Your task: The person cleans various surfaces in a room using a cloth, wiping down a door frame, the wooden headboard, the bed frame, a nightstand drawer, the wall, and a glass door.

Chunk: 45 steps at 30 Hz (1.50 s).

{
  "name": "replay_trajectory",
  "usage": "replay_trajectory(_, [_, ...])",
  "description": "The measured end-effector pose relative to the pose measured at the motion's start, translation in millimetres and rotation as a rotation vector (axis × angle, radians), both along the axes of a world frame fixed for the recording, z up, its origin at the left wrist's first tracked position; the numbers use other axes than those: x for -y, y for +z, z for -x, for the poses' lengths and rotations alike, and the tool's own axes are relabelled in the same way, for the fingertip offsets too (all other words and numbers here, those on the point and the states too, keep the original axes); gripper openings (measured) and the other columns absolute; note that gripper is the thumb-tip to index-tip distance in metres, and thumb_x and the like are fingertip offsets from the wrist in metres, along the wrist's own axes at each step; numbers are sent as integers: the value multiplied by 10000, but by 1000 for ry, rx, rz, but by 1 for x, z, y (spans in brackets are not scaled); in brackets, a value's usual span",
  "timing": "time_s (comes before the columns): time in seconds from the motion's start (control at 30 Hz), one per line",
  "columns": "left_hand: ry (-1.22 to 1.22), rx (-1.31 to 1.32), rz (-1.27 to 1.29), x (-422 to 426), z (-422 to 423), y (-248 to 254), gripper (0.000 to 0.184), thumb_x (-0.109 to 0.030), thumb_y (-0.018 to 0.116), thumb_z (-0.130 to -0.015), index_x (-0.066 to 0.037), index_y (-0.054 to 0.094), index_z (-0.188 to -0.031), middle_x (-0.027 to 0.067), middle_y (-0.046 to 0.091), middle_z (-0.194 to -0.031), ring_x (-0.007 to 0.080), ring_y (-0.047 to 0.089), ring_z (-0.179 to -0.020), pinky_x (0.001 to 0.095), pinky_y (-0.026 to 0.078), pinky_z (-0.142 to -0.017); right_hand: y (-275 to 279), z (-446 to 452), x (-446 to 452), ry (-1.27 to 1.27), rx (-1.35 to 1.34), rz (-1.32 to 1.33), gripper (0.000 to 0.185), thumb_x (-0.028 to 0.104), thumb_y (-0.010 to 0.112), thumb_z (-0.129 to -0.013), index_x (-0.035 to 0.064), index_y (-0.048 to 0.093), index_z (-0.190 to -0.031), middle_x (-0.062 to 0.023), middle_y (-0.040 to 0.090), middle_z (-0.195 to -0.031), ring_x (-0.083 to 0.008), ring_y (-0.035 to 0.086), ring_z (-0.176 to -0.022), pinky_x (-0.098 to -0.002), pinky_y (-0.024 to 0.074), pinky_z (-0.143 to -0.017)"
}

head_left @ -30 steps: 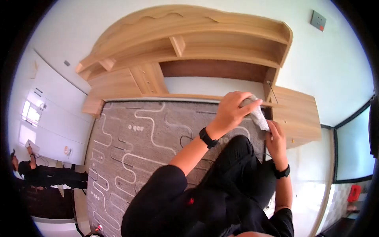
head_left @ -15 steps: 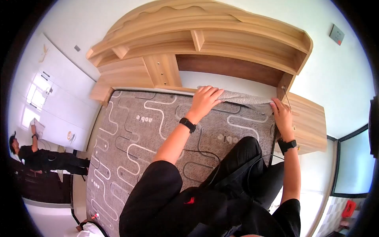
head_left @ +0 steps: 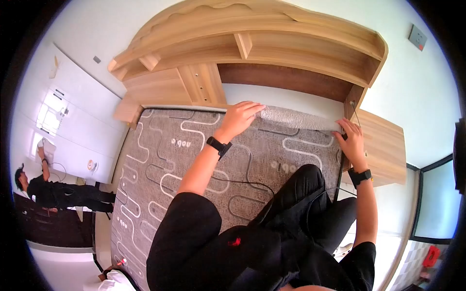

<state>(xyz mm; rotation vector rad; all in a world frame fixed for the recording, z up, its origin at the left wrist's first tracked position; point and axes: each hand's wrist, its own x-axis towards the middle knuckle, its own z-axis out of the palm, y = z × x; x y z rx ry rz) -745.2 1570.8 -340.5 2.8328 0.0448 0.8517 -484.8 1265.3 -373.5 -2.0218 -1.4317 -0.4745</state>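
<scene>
A grey patterned carpet (head_left: 194, 160) with white and dark winding lines lies under me, its far edge folded over in a pale roll (head_left: 296, 118) beside the headboard. My left hand (head_left: 239, 119) is at the left end of this roll, fingers together over the edge. At the right end, by the corner, my right hand (head_left: 353, 141) has its thumb and fingers around the carpet edge. The thumb of my left hand is mostly hidden. Both wrists wear black bands, and a thin black cable (head_left: 242, 183) crosses the carpet near my bent leg.
A wooden headboard (head_left: 208, 46) with open shelves stands along the wall. Wooden cabinets (head_left: 383, 145) flank it on the right. Another person (head_left: 63, 194) in black holds a light cloth (head_left: 47, 149) against white wardrobe doors (head_left: 82, 121). A white item (head_left: 116, 281) is at the lower left.
The folded edge now lies flatter and shows a wider pale strip. My left hand has shifted slightly left, my right hand slightly right. The other person's cloth has moved a little.
</scene>
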Motion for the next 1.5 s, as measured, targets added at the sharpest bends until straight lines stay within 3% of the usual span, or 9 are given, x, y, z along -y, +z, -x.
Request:
replay_trajectory(0.13, [-35, 106, -3, 5, -10, 53, 386, 44, 599, -739, -109, 680, -1084, 74, 666, -1090, 263, 621, -1005, 373, 503, -851, 39, -8, 0, 70, -205, 144, 244, 137, 648, -811, 78, 663, -1047, -97, 628, -1147, -312, 587, -1043, -410, 448, -897])
replay_trajectory(0.3, [48, 262, -192, 0, -32, 81, 390, 9, 609, -741, -142, 678, -1095, 40, 635, -1165, 239, 584, -1065, 387, 458, -890, 83, -16, -6, -22, 74, -86, 285, 97, 588, -844, 72, 633, -1124, -80, 601, -1214, -309, 586, -1043, -407, 450, -903])
replay_trajectory(0.43, [18, 137, -112, 2, -31, 45, 346, -94, 652, -746, -110, 668, -1092, 81, 643, -1137, 265, 589, -1048, 397, 457, -896, 72, -3, 5, -1, 109, -38, 354, 37, 544, -822, 81, 618, -1165, -78, 606, -1215, -317, 564, -1093, -412, 436, -955])
replay_trajectory(0.57, [50, 7, 54, 32, -23, -4, 334, -205, 653, -812, -28, 636, -1096, 135, 640, -1127, 308, 596, -1038, 399, 476, -887, 35, 20, -5, 112, -103, 191, 389, 155, 583, -816, 109, 597, -1202, -116, 621, -1176, -340, 564, -1088, -426, 427, -970])
replay_trajectory(0.7, [177, -123, -23, 50, -34, -2, 408, -341, 658, -825, -19, 632, -1075, 133, 635, -1059, 323, 574, -1006, 424, 440, -911, 10, 29, -50, 33, 124, 374, 566, 436, 622, -829, 38, 559, -1227, -164, 649, -991, -328, 607, -931, -430, 460, -841])
replay_trajectory(0.97, [389, 74, -157, 78, -42, -38, 650, -186, 748, -684, -7, 421, -1217, 164, 421, -1150, 371, 398, -1126, 503, 315, -1019, 10, 71, -141, 136, 186, 391, 512, 517, 637, -799, 48, 574, -996, -108, 618, -623, -283, 623, -578, -407, 489, -622])
replay_trajectory(1.23, [465, -11, -129, 83, -56, -29, 469, -61, 680, -626, -1, 495, -1053, 162, 458, -1045, 359, 430, -1034, 497, 335, -965, 7, 58, -138, 187, 111, 257, 399, 451, 633, -817, 69, 589, -926, -120, 614, -625, -320, 621, -604, -404, 492, -564])
replay_trajectory(1.33, [299, -30, -235, 76, -71, -26, 301, -76, 692, -627, -39, 518, -871, 108, 511, -938, 290, 467, -896, 422, 375, -818, 2, 56, -138, 185, 96, 234, 386, 425, 631, -822, 50, 592, -903, -138, 622, -655, -324, 623, -628, -408, 498, -580])
replay_trajectory(1.5, [90, -88, -215, 102, -119, -27, 307, -95, 703, -629, -44, 531, -878, 100, 513, -911, 272, 480, -876, 395, 387, -767, 15, 22, -81, 41, 54, 289, 427, 420, 656, -795, 14, 592, -911, -154, 630, -701, -325, 622, -658, -419, 502, -611])
